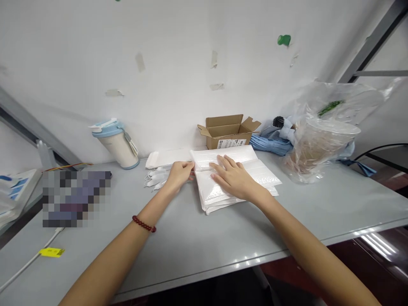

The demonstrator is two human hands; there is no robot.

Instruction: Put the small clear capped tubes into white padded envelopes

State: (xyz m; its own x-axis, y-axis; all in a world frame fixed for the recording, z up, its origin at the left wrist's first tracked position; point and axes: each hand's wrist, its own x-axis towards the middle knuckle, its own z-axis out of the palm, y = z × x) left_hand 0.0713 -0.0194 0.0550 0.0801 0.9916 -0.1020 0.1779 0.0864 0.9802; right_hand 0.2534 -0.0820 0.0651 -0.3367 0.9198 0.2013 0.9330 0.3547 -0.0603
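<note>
A stack of white padded envelopes (255, 174) lies on the grey table (197, 242) in front of me. My right hand (234, 176) rests flat on top of the stack, fingers stretched out toward its folded far end. My left hand (180, 173) is at the stack's left edge, fingers curled and pinching the corner of the top envelope. A red bead bracelet (144, 224) circles my left wrist. Several small white pieces (156, 178) lie just left of the stack, partly hidden by my left hand.
An open cardboard box (228, 129) stands against the wall behind the stack. A blue-lidded jug (116, 142) is at the back left. Blue cloth (270, 142) and a clear plastic bag (321, 140) sit at the right. A white cable with a yellow tag (51, 252) runs at the left.
</note>
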